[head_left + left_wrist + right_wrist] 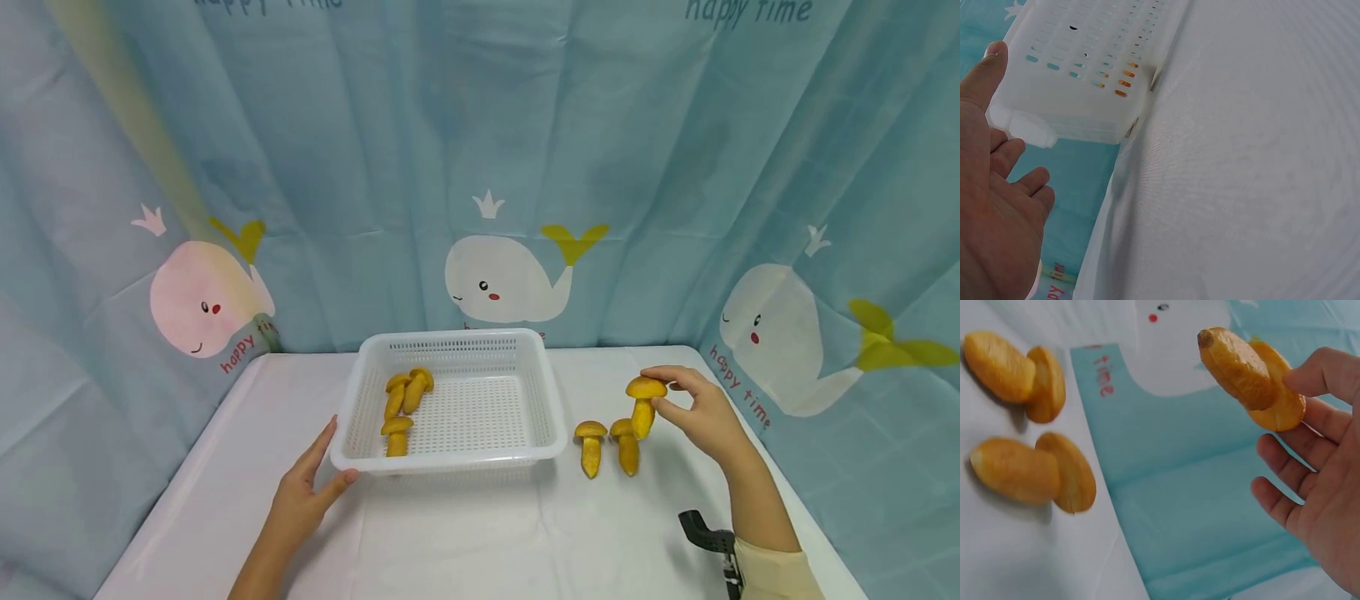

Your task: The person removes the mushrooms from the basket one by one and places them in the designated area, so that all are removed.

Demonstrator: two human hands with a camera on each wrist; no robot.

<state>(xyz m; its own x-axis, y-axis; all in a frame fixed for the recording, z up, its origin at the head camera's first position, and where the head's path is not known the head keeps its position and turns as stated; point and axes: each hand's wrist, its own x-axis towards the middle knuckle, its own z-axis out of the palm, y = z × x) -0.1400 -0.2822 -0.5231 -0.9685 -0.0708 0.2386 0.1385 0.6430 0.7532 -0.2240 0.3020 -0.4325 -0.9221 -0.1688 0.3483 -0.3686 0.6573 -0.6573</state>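
My right hand (699,410) pinches a yellow toy mushroom (646,403) by its cap between thumb and fingers, its stem pointing down. In the right wrist view that mushroom (1238,369) is held off the table. Two more mushrooms, one on the left (591,448) and one on the right (626,447), lie below it on the cloth. My left hand (300,492) rests at the near left corner of a white plastic basket (450,460), thumb and fingers spread along its rim. Inside the basket, on its left side, lie three mushrooms (397,436).
A white cloth covers the table (465,542). Behind and at both sides hangs a blue curtain (360,183) with whale prints, close to the basket's far edge. A black curved piece (705,533) sits at the right wrist beside a beige sleeve (776,571).
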